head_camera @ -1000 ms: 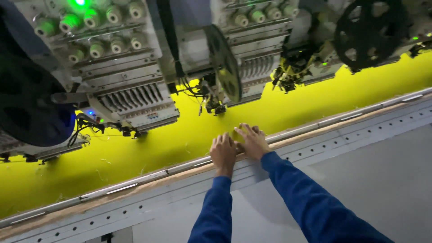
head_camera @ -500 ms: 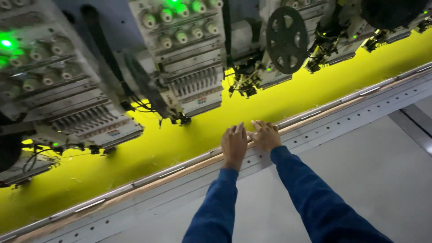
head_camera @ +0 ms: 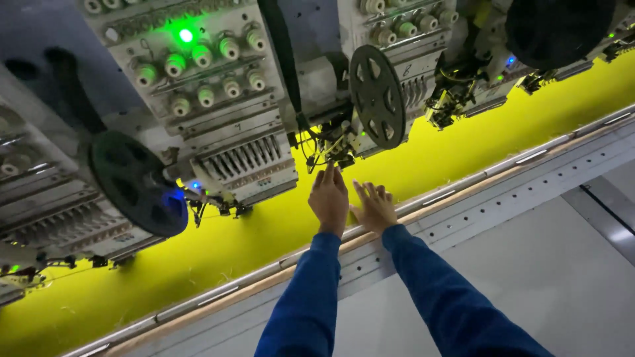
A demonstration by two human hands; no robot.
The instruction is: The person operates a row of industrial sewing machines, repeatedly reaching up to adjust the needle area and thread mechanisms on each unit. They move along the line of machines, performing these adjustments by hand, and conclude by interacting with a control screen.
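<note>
A bright yellow-green fabric (head_camera: 476, 142) lies stretched flat under a row of embroidery machine heads (head_camera: 225, 112). My left hand (head_camera: 329, 198) reaches forward over the fabric, fingers extended, its tips just below the needle area (head_camera: 327, 149) of one head. My right hand (head_camera: 374, 207) lies beside it with fingers spread flat on the fabric near the frame edge. Both arms wear blue sleeves. Neither hand holds anything.
A long metal frame rail (head_camera: 529, 165) with holes borders the fabric's near edge. Black spoked reels (head_camera: 377, 96) hang on the heads; another dark reel (head_camera: 135, 182) is at the left. A green light (head_camera: 186, 35) glows above. Grey table surface (head_camera: 569, 277) lies on the near side.
The view has shifted along the row of machine heads. My left hand has stretched further forward toward the needle area, while my right hand has opened its fingers flat on the fabric.
</note>
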